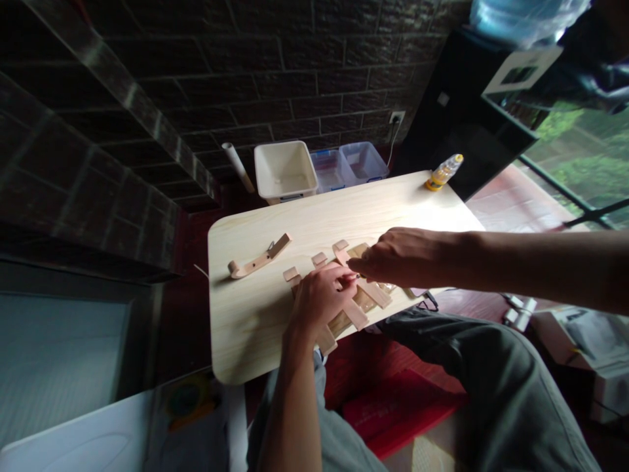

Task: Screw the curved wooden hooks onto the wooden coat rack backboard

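Several wooden slats [356, 316] with curled ends lie side by side near the table's front edge, partly under my hands. My left hand [324, 292] rests over them, its thumb and fingertips pinched together around something too small to make out. Right against those fingertips, my right hand [390, 255] is closed with its knuckles up; whatever it grips is hidden. Under the slats, brown pieces with a shiny, plastic-like surface [363, 300] show through the gaps. Off to the left lies a separate curved wooden piece [258, 262] with dark holes and a small metal bit on it.
On the pale wooden table [246, 321], a clear container with a yellow top and base [445, 172] stands at the far right corner. Behind the table are a cream tub [285, 167] and clear plastic bins [362, 160]. My legs are under the front edge.
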The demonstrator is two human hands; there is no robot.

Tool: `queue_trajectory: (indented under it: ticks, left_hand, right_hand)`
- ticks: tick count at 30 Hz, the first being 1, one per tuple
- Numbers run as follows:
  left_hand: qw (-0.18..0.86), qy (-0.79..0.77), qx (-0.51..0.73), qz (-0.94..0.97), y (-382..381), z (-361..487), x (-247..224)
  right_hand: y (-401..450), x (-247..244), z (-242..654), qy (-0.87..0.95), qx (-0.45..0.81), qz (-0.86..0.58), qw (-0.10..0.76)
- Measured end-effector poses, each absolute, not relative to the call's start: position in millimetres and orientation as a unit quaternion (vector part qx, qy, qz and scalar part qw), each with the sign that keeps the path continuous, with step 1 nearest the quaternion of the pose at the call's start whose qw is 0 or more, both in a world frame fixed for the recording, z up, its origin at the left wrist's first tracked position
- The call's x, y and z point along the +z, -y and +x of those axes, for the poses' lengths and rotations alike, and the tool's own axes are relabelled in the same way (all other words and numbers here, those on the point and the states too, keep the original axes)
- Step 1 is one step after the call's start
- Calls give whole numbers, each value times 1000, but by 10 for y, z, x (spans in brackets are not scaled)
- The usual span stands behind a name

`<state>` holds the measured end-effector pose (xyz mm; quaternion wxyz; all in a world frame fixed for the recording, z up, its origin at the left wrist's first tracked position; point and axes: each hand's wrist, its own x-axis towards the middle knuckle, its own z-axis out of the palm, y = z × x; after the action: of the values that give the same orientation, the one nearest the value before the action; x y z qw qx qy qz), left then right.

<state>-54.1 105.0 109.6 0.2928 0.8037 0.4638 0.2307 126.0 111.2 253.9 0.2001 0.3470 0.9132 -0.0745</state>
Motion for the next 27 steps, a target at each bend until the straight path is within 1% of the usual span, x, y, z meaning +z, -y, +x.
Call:
queue_trajectory:
  ticks: [6,11,15,20,23,27]
  left_hand:
    - [306,-453,237,804,-1056,-550,1091]
    - [298,-450,241,806,-1051,-558,1097]
    - [282,-457,234,810,-1050,-557,1107]
    - [295,-457,227,808,-1052,-554,1115]
    - [298,-454,233,806,-1051,-552,1114]
    - [293,-456,235,807,-1050,-551,1110]
  right_hand:
    - [-1133,2437,1333,-925,-50,335,172]
    - [-1101,2471,1346,-921,-55,338,184]
    - [-1084,2502,1334,-920,-63,347,173]
    - [-1146,2490,1342,-931,-53,311,185]
    - [-1172,2465,1350,-928,-47,315,195]
    - [-1150,2419,1364,-930,-52,317,180]
